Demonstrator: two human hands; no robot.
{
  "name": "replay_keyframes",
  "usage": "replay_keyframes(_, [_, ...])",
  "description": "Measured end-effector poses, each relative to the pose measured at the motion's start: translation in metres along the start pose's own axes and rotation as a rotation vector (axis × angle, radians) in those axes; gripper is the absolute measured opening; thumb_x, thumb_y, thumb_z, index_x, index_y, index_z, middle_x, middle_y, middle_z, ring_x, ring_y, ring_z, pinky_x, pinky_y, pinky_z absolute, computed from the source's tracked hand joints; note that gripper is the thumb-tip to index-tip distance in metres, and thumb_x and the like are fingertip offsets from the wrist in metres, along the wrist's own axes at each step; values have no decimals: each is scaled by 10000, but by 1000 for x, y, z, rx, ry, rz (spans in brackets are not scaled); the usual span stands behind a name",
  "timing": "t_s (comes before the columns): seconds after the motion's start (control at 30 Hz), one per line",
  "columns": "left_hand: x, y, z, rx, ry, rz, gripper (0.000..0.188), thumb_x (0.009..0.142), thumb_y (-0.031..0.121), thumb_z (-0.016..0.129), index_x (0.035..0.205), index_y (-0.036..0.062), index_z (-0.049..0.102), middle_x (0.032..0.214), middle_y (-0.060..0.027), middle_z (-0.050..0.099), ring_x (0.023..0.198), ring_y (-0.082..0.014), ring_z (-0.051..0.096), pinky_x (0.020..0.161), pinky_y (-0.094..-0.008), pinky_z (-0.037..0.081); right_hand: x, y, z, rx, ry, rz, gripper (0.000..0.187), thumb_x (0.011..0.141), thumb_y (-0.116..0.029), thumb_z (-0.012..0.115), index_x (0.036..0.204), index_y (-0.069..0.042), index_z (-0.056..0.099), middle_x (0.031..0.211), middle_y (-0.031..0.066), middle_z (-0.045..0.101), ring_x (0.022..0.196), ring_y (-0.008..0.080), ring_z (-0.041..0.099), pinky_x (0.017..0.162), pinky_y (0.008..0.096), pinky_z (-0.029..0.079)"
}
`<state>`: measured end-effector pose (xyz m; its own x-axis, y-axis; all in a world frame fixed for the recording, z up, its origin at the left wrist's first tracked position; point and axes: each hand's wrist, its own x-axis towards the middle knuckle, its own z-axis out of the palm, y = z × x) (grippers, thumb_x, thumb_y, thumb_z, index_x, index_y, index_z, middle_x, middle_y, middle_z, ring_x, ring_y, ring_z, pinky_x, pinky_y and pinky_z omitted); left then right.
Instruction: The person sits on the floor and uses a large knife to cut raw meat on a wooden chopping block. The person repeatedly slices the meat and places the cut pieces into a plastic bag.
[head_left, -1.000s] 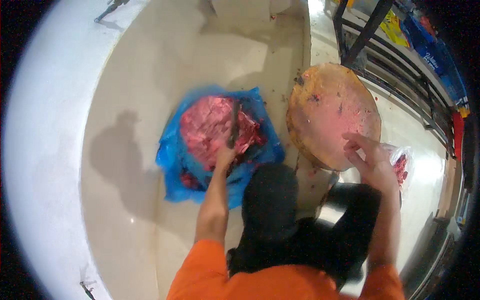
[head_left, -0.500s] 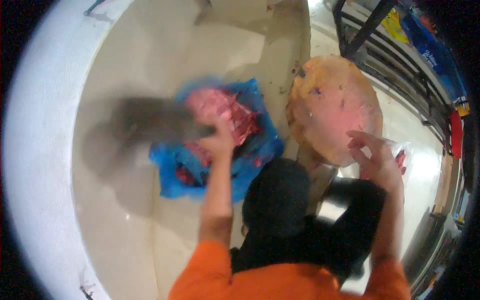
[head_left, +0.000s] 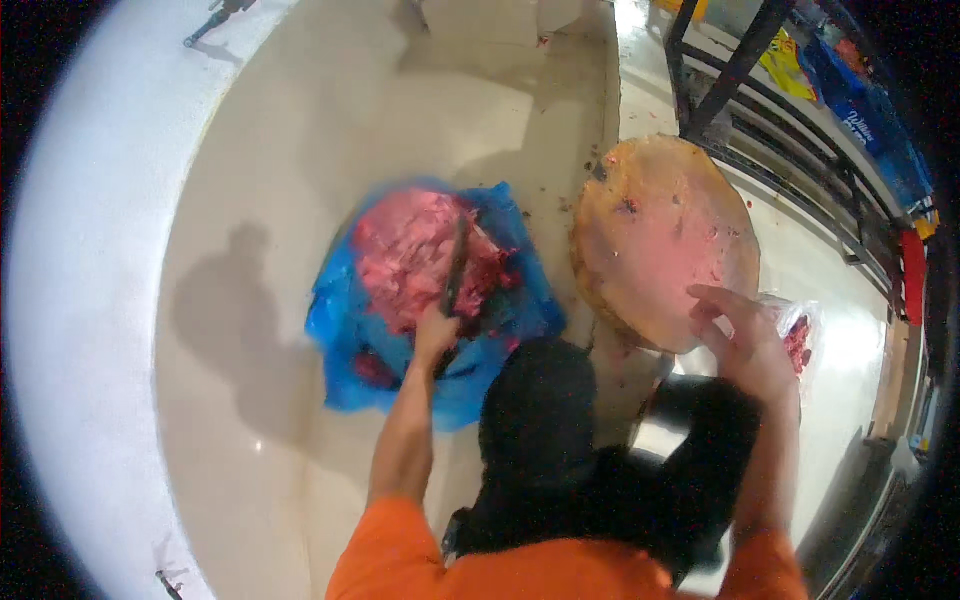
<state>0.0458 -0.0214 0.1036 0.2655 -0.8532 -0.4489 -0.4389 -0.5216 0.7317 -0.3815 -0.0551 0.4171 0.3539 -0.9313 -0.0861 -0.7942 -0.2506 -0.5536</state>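
Note:
A heap of chopped pink and red meat (head_left: 410,250) lies on a blue plastic sheet (head_left: 345,385) on the floor at my left. My left hand (head_left: 436,334) is closed round the handle of a dark cleaver (head_left: 458,262). Its blade, seen nearly edge-on, points away from me over the meat; whether it touches cannot be told. To the right stands a round wooden chopping block (head_left: 665,240) with a pinkish stained top. Over its near right edge hovers my right hand (head_left: 742,345), fingers apart and slightly bent, holding nothing.
A clear plastic bag with red meat (head_left: 798,345) lies beyond my right hand. Along the right runs a black metal rack (head_left: 800,150) with coloured packages. A white wall (head_left: 90,300) borders the left. My bent dark-clothed knees (head_left: 545,400) sit between sheet and block. Scraps dot the tiles.
The cleaver, a dark blur sticking out left of the meat before, has swung right and now points away from me over the heap. My right hand stays open by the block.

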Motion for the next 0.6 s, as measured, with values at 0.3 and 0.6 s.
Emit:
replay_keyframes(0.3, [-23, 273, -138, -728, 545, 679, 336, 833, 218, 734, 1021, 21, 537, 944, -105, 628, 848, -200, 613, 770, -356, 499, 19, 2, 16, 114, -40, 133, 339, 848, -58, 632, 1182, -14, 603, 918, 108, 656, 841, 203, 635, 772, 333, 494])
replay_keyframes(0.6, [46, -74, 36, 263, 62, -30, 517, 840, 288, 595, 1227, -36, 483, 1080, -304, 615, 1069, -474, 561, 920, -520, 435, 22, -11, 17, 7, -79, 275, 358, 849, -15, 607, 1206, -18, 594, 912, 95, 645, 800, 145, 614, 663, 290, 496])
